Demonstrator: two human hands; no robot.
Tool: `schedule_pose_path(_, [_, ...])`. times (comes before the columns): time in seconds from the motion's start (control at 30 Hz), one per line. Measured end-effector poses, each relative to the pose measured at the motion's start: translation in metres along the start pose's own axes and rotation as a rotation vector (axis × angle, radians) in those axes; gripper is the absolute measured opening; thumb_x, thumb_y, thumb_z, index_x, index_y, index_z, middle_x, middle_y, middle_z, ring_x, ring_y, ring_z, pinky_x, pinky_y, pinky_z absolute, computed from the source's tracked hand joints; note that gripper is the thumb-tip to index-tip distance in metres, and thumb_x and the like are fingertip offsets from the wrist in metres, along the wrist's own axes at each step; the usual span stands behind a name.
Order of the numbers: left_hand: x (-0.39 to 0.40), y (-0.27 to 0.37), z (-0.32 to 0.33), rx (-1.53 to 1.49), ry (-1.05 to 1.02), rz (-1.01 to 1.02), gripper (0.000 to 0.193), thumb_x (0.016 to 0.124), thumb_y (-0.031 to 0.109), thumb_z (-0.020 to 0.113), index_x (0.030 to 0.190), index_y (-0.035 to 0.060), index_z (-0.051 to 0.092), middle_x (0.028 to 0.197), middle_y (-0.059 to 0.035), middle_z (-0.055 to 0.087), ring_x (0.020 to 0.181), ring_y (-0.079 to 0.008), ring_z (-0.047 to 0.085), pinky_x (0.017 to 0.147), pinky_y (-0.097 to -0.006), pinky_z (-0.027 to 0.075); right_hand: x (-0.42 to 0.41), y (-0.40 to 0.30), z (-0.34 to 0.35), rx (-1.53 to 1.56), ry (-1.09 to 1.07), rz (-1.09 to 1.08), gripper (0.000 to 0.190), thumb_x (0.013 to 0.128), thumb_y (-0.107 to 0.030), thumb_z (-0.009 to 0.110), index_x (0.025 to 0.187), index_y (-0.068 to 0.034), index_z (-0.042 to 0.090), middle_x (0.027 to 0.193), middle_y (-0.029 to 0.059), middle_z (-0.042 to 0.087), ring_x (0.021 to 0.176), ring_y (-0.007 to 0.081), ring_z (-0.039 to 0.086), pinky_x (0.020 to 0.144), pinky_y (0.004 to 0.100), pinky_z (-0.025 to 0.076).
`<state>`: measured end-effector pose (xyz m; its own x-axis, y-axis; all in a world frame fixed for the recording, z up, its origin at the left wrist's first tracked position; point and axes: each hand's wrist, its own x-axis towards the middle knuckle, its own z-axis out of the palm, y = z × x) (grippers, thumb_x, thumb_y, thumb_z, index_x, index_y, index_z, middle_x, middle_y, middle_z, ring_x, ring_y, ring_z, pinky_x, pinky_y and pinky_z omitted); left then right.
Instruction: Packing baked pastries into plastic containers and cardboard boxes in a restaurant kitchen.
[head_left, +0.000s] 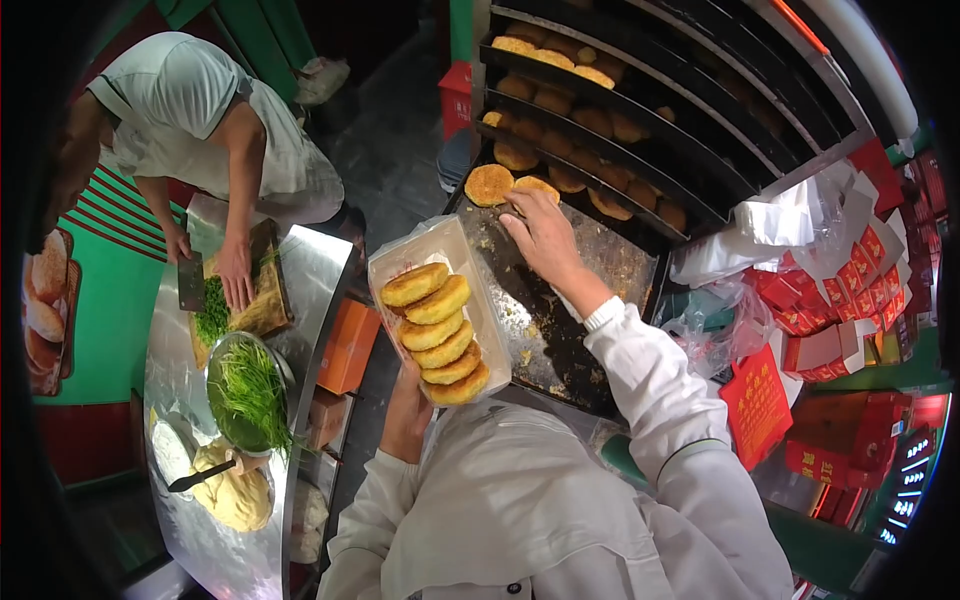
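Observation:
My left hand (409, 412) grips the lower left side of an open paper box (484, 315) with clear plastic around its edges. Inside the box stands a row of several golden, round flat pastries (431, 334), leaning on one another. On the black baking tray (592, 315) beside it, my right hand (546, 240) reaches to the far end. Its fingertips are at the near edge of a round pastry (538, 185), with the thumb apart from it. Another browned pastry (490, 184) lies just left of that one. Crumbs cover the tray's near part.
A tray rack (577, 124) with more pastries rises behind the tray. At left a co-worker (202, 127) holds a cleaver (191, 281) over chopped greens. The steel table (322, 262) bears a bowl of greens (251, 390) and dough (232, 495). Plastic bags (720, 322) and red boxes (862, 285) lie right.

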<state>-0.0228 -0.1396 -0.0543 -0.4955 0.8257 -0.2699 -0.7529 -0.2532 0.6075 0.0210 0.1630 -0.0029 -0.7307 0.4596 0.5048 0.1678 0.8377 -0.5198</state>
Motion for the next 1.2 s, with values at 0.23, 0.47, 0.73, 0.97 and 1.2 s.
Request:
schedule_pose_path(0.23, [-0.007, -0.005, -0.004, -0.02, 0.045, -0.029, 0.091, 0.086, 0.056, 0.066, 0.152, 0.0098, 0.023, 0.15, -0.0061, 0.038, 0.137, -0.0222, 0.04, 0.112, -0.0393, 0.038, 0.081, 0.042, 0.024, -0.213, -0.614, 0.462, 0.072, 0.093, -0.055, 0.052, 0.146, -0.008, 0.039, 0.131, 0.026, 0.055, 0.127, 0.0358, 0.05, 0.105, 0.0437, 0.039])
schedule_pose_path(0.47, [-0.007, -0.005, 0.003, -0.019, 0.098, -0.013, 0.098, 0.083, 0.059, 0.067, 0.153, 0.0105, 0.018, 0.152, -0.0064, 0.034, 0.137, -0.0219, 0.04, 0.111, -0.0384, 0.038, 0.074, 0.066, 0.047, -0.1, -0.485, 0.326, 0.071, 0.085, -0.062, 0.058, 0.138, -0.016, 0.052, 0.128, 0.0235, 0.057, 0.12, 0.0386, 0.054, 0.1, 0.0437, 0.043])
schedule_pose_path(0.73, [-0.006, -0.007, 0.005, -0.047, 0.104, 0.007, 0.089, 0.087, 0.057, 0.063, 0.152, 0.01, 0.023, 0.151, -0.0065, 0.036, 0.137, -0.0218, 0.039, 0.112, -0.0388, 0.037, -0.011, 0.028, -0.003, -0.228, -0.422, 0.02, 0.068, 0.083, -0.055, 0.065, 0.141, -0.024, 0.049, 0.149, 0.0217, 0.033, 0.139, 0.044, 0.028, 0.108, 0.0577, 0.029])
schedule_pose_path(0.97, [-0.001, -0.007, 0.007, -0.04, 0.062, 0.011, 0.088, 0.089, 0.057, 0.061, 0.152, 0.011, 0.022, 0.152, -0.0062, 0.034, 0.138, -0.0228, 0.038, 0.113, -0.0396, 0.036, 0.003, 0.137, -0.013, -0.496, -0.235, 0.21, 0.071, 0.091, -0.06, 0.053, 0.139, -0.007, 0.048, 0.139, 0.0243, 0.048, 0.129, 0.0419, 0.045, 0.109, 0.0486, 0.035])
schedule_pose_path(1.2, [-0.003, -0.001, 0.012, -0.015, 0.075, 0.019, 0.075, 0.094, 0.056, 0.049, 0.15, 0.0115, 0.028, 0.149, -0.0067, 0.04, 0.134, -0.0237, 0.045, 0.11, -0.0408, 0.041, 0.01, 0.12, -0.017, -0.289, -0.462, 0.581, 0.075, 0.089, -0.062, 0.055, 0.147, -0.017, 0.039, 0.135, 0.0224, 0.054, 0.122, 0.0431, 0.052, 0.103, 0.0455, 0.042])
